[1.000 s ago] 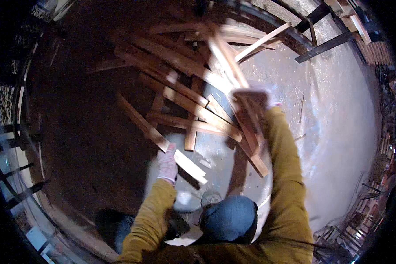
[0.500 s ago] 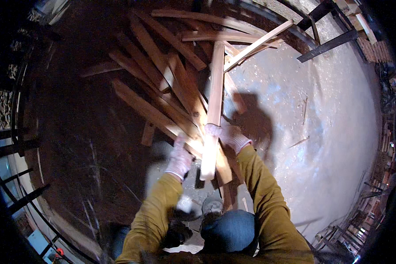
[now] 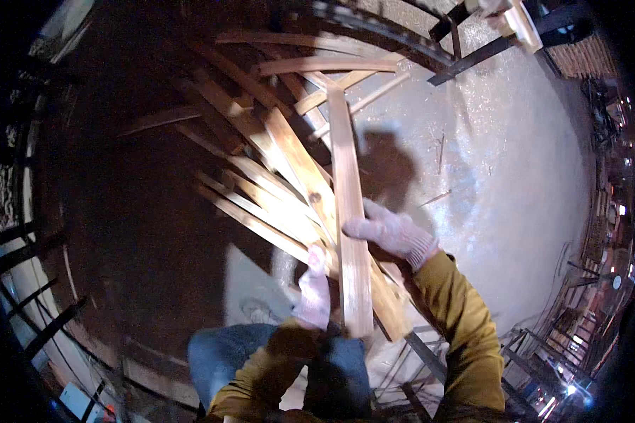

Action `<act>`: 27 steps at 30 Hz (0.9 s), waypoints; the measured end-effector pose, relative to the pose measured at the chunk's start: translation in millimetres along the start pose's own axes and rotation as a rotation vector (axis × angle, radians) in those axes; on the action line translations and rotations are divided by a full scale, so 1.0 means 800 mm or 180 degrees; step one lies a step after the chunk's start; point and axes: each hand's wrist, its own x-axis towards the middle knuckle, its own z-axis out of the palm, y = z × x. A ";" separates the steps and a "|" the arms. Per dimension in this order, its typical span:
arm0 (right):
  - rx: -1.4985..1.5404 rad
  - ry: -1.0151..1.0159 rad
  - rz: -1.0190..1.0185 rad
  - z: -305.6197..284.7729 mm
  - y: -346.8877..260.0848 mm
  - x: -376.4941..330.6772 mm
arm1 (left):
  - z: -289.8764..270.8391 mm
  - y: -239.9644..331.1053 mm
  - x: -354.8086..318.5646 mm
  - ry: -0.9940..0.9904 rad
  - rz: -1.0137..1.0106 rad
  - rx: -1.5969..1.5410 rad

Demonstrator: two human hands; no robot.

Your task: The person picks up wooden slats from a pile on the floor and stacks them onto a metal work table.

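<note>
Concrete floor (image 3: 515, 197) takes up most of my feed, bright from 1 round to 4 o'clock and dark over on the 9 side. A black metal frame (image 3: 473, 62) juts in between 1 and 2. Down at the bottom I've got the wearer's blue jeans (image 3: 222, 356) around 7, plus mustard sleeves (image 3: 469, 331) coming up at roughly 4 and 7.

Main thing is the wood. A long pale plank (image 3: 346, 166) runs pretty much 12 to 6, lying across the top of a knotty yellowish board (image 3: 289, 141) that slants from 11 to 5. Skinny wooden strips (image 3: 250, 222) fan out toward 9 and 10, and a reddish board (image 3: 324, 66) lies crosswise up at 12.

Both hands are in pale knit gloves. The right hand (image 3: 395, 236), at 3, grips the plank by its right edge, thumb on the face, fingertips hidden behind. The left hand (image 3: 312, 292), at 6, has its thumb over the near ends of the strips, holding them bunched; its other fingers I can't really see.

Smallest bit: a thin splinter (image 3: 436, 198) on the floor at 3.
</note>
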 end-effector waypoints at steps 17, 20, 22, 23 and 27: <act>0.0968 0.0532 0.0423 0.043 -0.162 -0.607 | 0.233 0.037 -0.353 -0.1068 -0.1018 0.1424; 0.2161 0.0983 0.0135 0.058 -0.191 -0.662 | 0.271 -0.026 -0.411 -0.1778 -0.1789 0.1253; 0.3052 0.1402 0.0254 0.070 -0.249 -0.693 | 0.279 -0.073 -0.457 -0.2615 -0.2877 0.0531; 0.2239 0.1578 0.0298 0.072 -0.271 -0.714 | 0.281 -0.091 -0.467 -0.2893 -0.2936 0.0532; 0.0022 0.1665 0.0136 0.048 -0.325 -0.732 | 0.266 -0.125 -0.462 -0.3743 -0.0274 0.2088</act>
